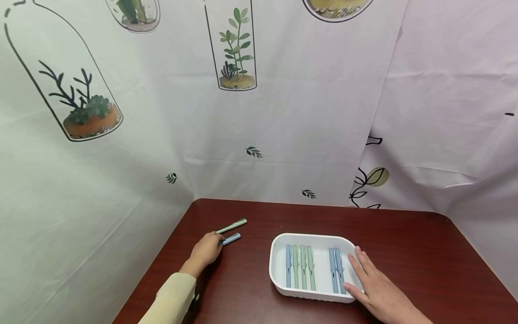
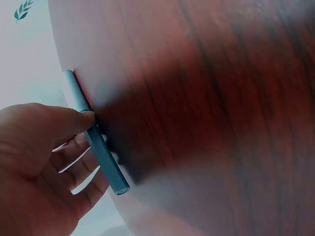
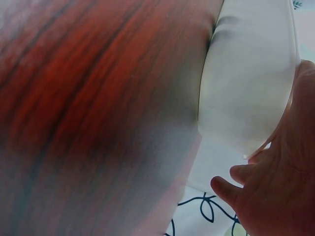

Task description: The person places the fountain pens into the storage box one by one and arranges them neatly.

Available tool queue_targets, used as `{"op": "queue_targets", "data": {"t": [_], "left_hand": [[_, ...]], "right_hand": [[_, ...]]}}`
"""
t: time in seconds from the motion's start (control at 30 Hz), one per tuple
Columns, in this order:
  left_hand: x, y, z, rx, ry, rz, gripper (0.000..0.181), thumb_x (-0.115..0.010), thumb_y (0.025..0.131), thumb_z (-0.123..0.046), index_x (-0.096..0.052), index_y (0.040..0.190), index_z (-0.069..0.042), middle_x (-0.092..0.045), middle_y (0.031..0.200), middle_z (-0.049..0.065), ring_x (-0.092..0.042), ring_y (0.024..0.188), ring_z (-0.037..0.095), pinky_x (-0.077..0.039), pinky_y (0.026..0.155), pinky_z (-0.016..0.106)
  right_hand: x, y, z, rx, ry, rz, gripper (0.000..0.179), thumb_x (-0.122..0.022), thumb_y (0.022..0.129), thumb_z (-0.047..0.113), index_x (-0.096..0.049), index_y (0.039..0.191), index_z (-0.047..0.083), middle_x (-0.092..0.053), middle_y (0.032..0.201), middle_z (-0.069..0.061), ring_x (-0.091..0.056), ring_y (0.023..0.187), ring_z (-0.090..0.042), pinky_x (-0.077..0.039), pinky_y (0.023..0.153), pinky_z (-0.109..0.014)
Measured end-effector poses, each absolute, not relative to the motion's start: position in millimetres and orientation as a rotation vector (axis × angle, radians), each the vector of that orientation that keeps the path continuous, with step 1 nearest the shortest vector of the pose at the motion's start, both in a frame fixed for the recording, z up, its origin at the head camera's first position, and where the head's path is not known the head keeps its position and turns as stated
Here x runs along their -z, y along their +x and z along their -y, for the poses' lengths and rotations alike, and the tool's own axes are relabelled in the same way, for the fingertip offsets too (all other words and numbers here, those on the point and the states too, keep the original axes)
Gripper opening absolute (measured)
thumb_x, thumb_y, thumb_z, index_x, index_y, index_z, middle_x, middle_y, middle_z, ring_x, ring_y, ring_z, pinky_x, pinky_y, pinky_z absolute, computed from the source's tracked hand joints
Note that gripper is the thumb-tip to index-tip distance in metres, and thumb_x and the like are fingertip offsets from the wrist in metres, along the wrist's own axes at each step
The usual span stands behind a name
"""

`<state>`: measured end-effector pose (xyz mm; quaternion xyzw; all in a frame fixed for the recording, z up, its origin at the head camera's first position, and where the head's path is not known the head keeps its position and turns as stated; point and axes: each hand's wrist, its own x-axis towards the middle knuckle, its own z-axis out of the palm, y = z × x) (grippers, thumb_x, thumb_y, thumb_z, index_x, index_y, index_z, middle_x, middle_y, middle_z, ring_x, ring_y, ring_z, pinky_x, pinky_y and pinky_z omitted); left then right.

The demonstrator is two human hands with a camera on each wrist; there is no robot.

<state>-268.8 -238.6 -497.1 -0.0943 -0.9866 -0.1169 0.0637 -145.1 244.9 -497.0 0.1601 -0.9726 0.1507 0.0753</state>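
My left hand (image 1: pixel 207 249) reaches to the far left of the table and pinches a blue pen (image 1: pixel 232 239) between thumb and fingers. In the left wrist view this pen (image 2: pixel 107 160) lies slanted across the fingers, close above the wood. A light green pen (image 1: pixel 234 225) lies just beyond it, partly behind the hand. My right hand (image 1: pixel 378 288) rests at the right side of a white tray (image 1: pixel 322 265), fingers spread and straight against its rim. Inside the tray, a blue pen (image 1: pixel 288 265) and three green pens (image 1: pixel 303 267) stand in a row at left, with two blue pens (image 1: pixel 333 270) at right.
The dark red wooden table (image 1: pixel 251 274) has rounded far corners. White cloth (image 1: pixel 283 135) printed with plants and jars hangs behind and beside it.
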Motion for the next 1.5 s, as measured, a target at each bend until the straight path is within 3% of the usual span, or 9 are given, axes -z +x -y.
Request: {"op": "queue_targets", "data": {"t": [0.23,0.4,0.6,0.77,1.0,1.2,1.5], "left_hand": [[495,-266,238,0.415,-0.274,2.988,0.013,-0.073,0.089,-0.003,-0.072,0.102,-0.006,-0.064,0.094,0.005,-0.064,0.095,0.027,-0.056,0.077,0.042],[490,-264,237,0.480,-0.255,2.983,0.018,-0.074,0.086,-0.003,-0.067,0.102,-0.006,-0.060,0.091,0.002,-0.058,0.083,0.019,-0.052,0.068,0.038],[477,-260,233,0.599,-0.122,2.998,0.019,-0.073,0.086,-0.007,-0.063,0.102,-0.011,-0.067,0.090,0.001,-0.057,0.068,0.016,-0.046,0.057,0.035],[469,-258,227,0.673,-0.074,2.982,0.024,-0.081,0.085,-0.013,-0.064,0.101,-0.012,-0.070,0.090,-0.001,-0.060,0.071,0.014,-0.048,0.061,0.035],[465,-257,218,0.913,-0.111,2.998,0.036,-0.083,0.084,-0.013,-0.070,0.117,-0.002,-0.062,0.082,-0.002,-0.058,0.068,0.012,-0.049,0.065,0.031],[462,-249,211,1.360,-0.112,2.923,0.023,-0.079,0.087,-0.005,-0.067,0.105,0.001,-0.057,0.080,0.004,-0.065,0.062,0.021,-0.056,0.057,0.033],[456,-243,203,1.549,-0.284,2.863,0.033,-0.080,0.088,-0.015,-0.061,0.107,0.004,-0.065,0.080,0.003,-0.056,0.068,0.014,-0.046,0.062,0.030]], "right_hand": [[496,-145,-245,-0.454,0.482,2.923,0.083,-0.059,0.094,0.063,-0.043,0.154,0.007,-0.029,0.163,-0.019,-0.038,0.143,-0.039,-0.047,0.103,-0.054],[496,-146,-245,-0.466,0.470,2.944,0.085,-0.059,0.093,0.064,-0.043,0.154,0.007,-0.029,0.163,-0.020,-0.038,0.143,-0.038,-0.047,0.103,-0.055],[496,-147,-245,-0.451,0.474,2.929,0.084,-0.059,0.094,0.063,-0.043,0.154,0.008,-0.029,0.163,-0.019,-0.037,0.143,-0.039,-0.046,0.104,-0.055],[496,-145,-244,-0.423,0.477,2.904,0.083,-0.059,0.094,0.062,-0.043,0.154,0.007,-0.029,0.164,-0.018,-0.038,0.143,-0.037,-0.047,0.102,-0.053],[496,-147,-244,-0.474,0.459,2.942,0.085,-0.059,0.093,0.064,-0.042,0.154,0.008,-0.029,0.163,-0.019,-0.037,0.144,-0.040,-0.046,0.104,-0.056],[496,-146,-244,-0.456,0.473,2.915,0.083,-0.060,0.094,0.062,-0.044,0.153,0.007,-0.030,0.163,-0.019,-0.039,0.143,-0.038,-0.046,0.103,-0.054],[496,-146,-244,-0.467,0.469,2.921,0.083,-0.060,0.094,0.062,-0.043,0.154,0.007,-0.030,0.163,-0.020,-0.039,0.143,-0.040,-0.047,0.103,-0.055]]}}
